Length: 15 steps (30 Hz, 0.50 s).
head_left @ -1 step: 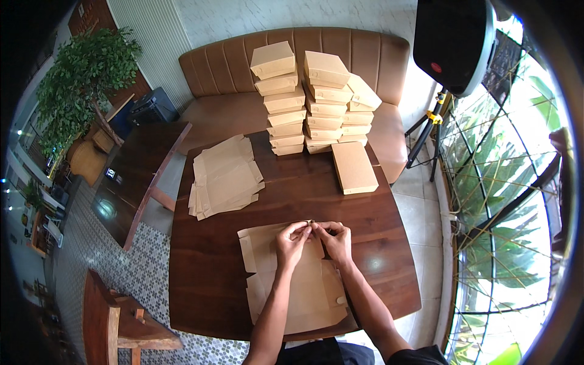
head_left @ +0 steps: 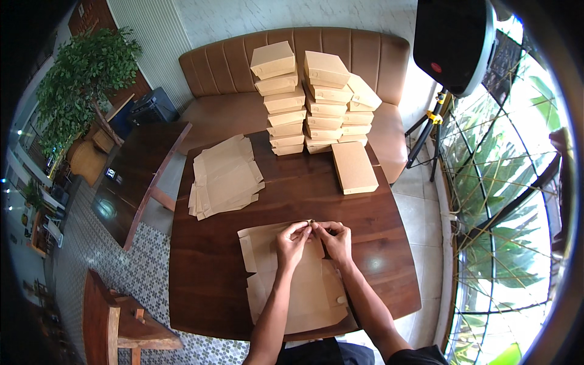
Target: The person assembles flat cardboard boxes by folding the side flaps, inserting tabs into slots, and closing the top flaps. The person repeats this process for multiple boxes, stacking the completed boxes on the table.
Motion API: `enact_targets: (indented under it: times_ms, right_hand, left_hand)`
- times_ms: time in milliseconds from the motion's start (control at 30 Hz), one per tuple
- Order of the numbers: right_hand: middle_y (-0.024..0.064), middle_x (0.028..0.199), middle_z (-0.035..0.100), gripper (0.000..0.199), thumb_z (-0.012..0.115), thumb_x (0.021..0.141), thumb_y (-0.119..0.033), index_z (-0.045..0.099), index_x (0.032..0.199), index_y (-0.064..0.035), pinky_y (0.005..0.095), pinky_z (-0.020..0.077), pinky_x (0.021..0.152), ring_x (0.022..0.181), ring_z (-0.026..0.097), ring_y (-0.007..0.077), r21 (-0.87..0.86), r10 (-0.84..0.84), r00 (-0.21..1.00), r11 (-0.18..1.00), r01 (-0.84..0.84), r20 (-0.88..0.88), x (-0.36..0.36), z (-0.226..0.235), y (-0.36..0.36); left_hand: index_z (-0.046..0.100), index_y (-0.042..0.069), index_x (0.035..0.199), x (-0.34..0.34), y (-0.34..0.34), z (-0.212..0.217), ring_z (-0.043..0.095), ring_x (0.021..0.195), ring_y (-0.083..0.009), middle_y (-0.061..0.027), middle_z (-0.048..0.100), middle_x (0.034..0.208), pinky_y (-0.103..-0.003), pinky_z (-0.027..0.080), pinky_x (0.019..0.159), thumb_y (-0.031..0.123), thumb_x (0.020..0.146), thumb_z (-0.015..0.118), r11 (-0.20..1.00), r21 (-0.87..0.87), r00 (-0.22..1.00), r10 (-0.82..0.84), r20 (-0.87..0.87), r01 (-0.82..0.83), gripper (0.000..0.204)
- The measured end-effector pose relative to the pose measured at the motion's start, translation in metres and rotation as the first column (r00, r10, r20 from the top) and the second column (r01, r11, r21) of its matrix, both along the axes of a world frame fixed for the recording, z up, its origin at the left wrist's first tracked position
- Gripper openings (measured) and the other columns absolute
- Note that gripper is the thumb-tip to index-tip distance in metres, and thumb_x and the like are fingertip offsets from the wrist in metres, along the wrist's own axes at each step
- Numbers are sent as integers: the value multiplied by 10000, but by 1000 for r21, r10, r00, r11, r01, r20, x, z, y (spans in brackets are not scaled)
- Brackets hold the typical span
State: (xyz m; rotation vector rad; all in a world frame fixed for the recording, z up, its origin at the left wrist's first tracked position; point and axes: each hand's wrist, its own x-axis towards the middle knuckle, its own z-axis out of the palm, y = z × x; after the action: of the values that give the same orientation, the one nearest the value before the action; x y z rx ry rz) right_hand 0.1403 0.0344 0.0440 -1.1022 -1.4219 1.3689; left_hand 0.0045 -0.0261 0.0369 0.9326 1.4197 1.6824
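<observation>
Left hand: fingers curled, pinching the far edge of the flat cardboard box blank between thumb and fingertips.
Right hand: closed in the same way on the same far edge, just beside the left hand; the fingertips of both hands almost meet at the middle of the edge.
Forearms: both come in from the lower edge and lie over the blank.
Cardboard box blank: brown, unfolded, lying flat on the near part of the surface, directly in front of the person; side flaps stick out at left and at lower right; the far edge is lifted slightly where the hands grip it.
Surface: dark wood, roughly square with rounded corners.
Pile of flat blanks: same brown cardboard, loosely stacked at the far left of the surface, well apart from the hands.
Finished box: closed, lying flat at the far right of the surface, alone.
Stacks of finished boxes: two tall columns and a shorter third at the far edge of the surface, in front of the bench; the top ones sit tilted.
Bench: brown padded seat behind the surface.
Speaker on stand: black, upper right, beside the window.
Plant: leafy, upper left.
</observation>
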Motion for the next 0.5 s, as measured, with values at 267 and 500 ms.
enact_targets:
  times_ms: [267, 500]
  right_hand:
    - [64, 928, 777, 254, 853, 973, -231, 838, 1039, 14, 267, 560, 739, 837, 692, 100, -67, 15, 993, 997, -23, -113, 2, 0, 0]
    - [12, 918, 773, 225, 813, 1010, -193, 802, 1036, 30, 224, 547, 700, 797, 670, 59, -93, 11, 979, 995, -30, -202, -1, -5, 1]
  left_hand:
    - [664, -62, 1415, 12, -11, 4, 762, 955, -172, -152, 773, 1174, -312, 658, 819, 130, 1092, 675, 999, -32, 999, -13, -45, 12, 376]
    - [643, -33, 1459, 24, -17, 9, 742, 914, -158, -125, 712, 1182, -287, 637, 809, 90, 1070, 682, 1000, 17, 989, -24, -143, 26, 409]
